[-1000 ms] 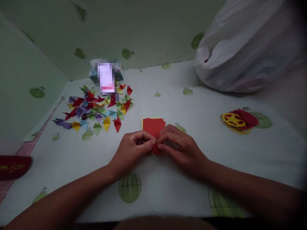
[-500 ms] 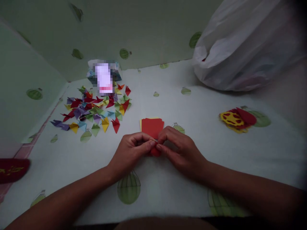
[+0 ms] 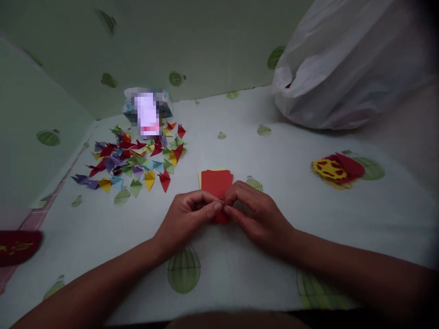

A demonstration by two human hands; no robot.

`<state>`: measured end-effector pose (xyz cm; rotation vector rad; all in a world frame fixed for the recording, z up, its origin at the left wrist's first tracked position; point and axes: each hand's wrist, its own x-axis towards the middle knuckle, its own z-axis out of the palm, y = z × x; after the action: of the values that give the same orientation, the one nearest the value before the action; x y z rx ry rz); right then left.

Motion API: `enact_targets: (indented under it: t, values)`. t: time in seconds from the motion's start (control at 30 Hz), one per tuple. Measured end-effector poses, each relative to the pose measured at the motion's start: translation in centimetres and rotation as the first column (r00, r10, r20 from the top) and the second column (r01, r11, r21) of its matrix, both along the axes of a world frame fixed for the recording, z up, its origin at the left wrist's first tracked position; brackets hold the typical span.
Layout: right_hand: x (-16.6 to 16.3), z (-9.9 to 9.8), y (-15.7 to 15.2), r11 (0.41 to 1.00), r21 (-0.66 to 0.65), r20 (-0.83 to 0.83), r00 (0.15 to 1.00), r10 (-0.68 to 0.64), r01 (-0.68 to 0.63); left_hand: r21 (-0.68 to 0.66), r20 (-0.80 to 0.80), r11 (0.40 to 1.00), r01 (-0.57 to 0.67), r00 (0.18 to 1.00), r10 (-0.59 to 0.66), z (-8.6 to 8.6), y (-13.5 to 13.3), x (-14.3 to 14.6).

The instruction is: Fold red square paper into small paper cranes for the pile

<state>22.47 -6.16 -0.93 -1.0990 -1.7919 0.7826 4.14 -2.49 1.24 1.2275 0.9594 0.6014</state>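
Between my two hands is a small piece of red folded paper point(image 3: 222, 217), mostly covered by fingers. My left hand point(image 3: 192, 214) pinches its left side between thumb and forefinger. On the other side, my right hand point(image 3: 255, 214) pinches it the same way, fingertips almost touching those of the left. Just beyond the fingers lies a stack of square paper sheets point(image 3: 216, 182), red on top with a yellow edge showing at the left. Many small folded paper cranes point(image 3: 137, 157) in several colours are heaped to the left.
A tissue box point(image 3: 167, 104) stands at the back left, with a bright, pixelated phone-like screen point(image 3: 148, 112) before it. Yellow and red paper cutouts point(image 3: 331, 170) lie at the right. A white plastic bag point(image 3: 329, 87) fills the back right. A dark red item point(image 3: 20, 246) sits at the left edge.
Both hands keep their pinch on the red paper with barely any movement of the fingers. The whole view has shifted very slightly.
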Motion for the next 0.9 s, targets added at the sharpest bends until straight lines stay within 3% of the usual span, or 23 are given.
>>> enact_targets:
  t: [0.27, 0.53, 0.73, 0.9]
  values:
    - [-0.04, -0.21, 0.00, 1.000, -0.012, -0.015, 1.000, 0.002, -0.002, -0.046, 0.014, 0.998, -0.030, 0.999, 0.031, -0.01, 0.05, 0.18]
    - [0.31, 0.33, 0.56, 0.972, -0.232, -0.170, 0.983, -0.074, 0.033, 0.066, -0.056, 0.988, -0.137, 0.988, 0.140, -0.01, 0.14, 0.13]
    - [0.46, 0.53, 0.65, 0.931, -0.357, -0.295, 0.955, -0.037, -0.074, 0.116, -0.009, 0.972, -0.202, 0.979, 0.205, -0.36, 0.22, 0.00]
    - [0.47, 0.67, 0.44, 0.918, -0.366, -0.341, 0.940, 0.020, -0.152, 0.153, 0.035, 0.967, -0.203, 0.979, 0.200, -0.67, 0.32, -0.01]
